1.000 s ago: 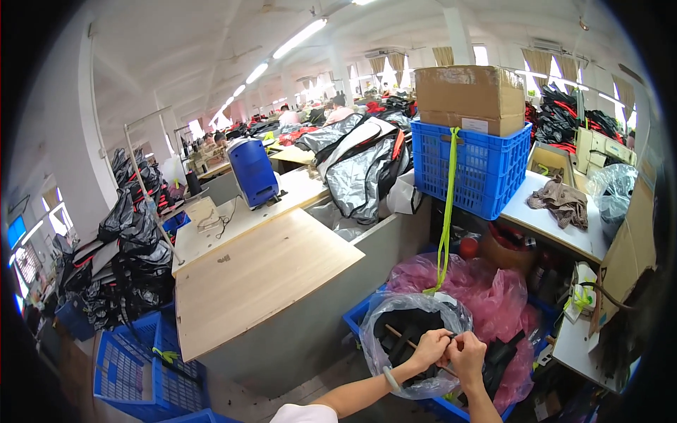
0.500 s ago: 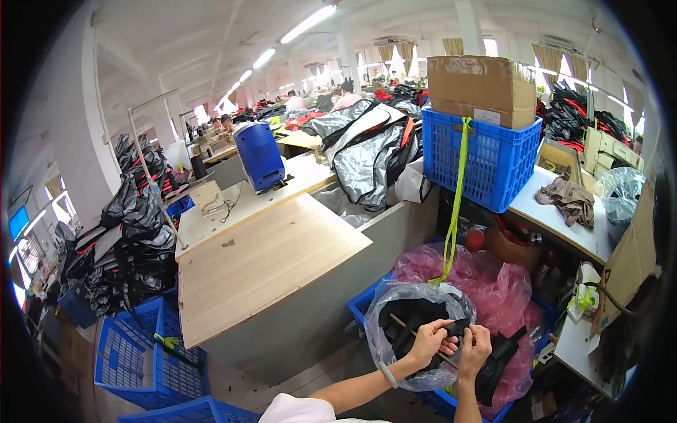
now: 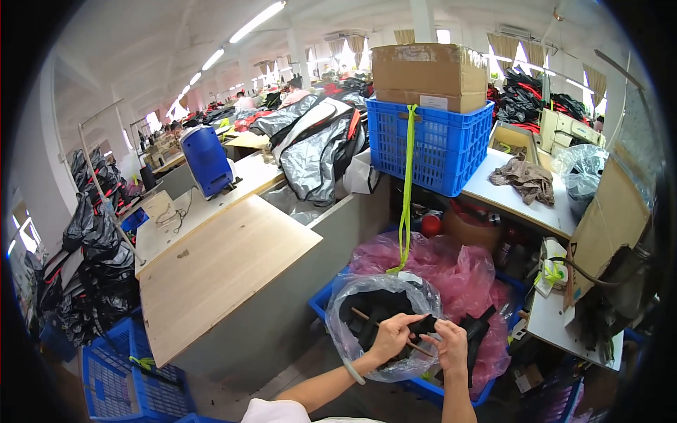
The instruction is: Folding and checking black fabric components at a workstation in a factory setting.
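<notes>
Left hand (image 3: 389,340) and right hand (image 3: 452,345) are pinching opposite edges of a black fabric piece (image 3: 425,325), which is sitting over the open clear plastic bag (image 3: 338,330). More fabric is showing between them than a second ago, suggesting spreading.

I can't see the middle of the stick (image 3: 424,351) behind the left hand (image 3: 392,338); the right hand (image 3: 452,344) covers some black cloth (image 3: 424,325); right forearm (image 3: 458,405), cut off near; far worker (image 3: 295,96), too small to read.
</notes>
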Available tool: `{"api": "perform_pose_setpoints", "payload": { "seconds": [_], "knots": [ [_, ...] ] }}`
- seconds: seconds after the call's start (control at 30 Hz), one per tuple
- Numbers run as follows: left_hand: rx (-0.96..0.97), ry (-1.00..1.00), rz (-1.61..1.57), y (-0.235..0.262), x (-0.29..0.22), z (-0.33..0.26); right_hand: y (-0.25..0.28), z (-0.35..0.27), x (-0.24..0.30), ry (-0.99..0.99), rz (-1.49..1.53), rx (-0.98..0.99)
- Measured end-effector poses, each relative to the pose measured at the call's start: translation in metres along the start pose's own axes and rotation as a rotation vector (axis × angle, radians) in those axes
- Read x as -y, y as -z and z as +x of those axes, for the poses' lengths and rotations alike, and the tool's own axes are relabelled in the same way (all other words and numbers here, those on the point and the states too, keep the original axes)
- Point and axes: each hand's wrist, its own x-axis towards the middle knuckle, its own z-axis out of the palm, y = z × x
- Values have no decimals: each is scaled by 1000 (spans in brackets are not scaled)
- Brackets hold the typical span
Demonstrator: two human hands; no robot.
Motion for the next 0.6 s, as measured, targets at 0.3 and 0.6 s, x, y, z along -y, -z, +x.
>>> {"api": "perform_pose_setpoints", "payload": {
  "seconds": [0.3, 0.6],
  "knots": [
    [68, 276, -287, 16, 7, -1, -6, -1, -18, 382, -647, -73],
    [178, -32, -89, 35, 5, 14, -28, -17, -4, -125, 73, 15]
  ]
}}
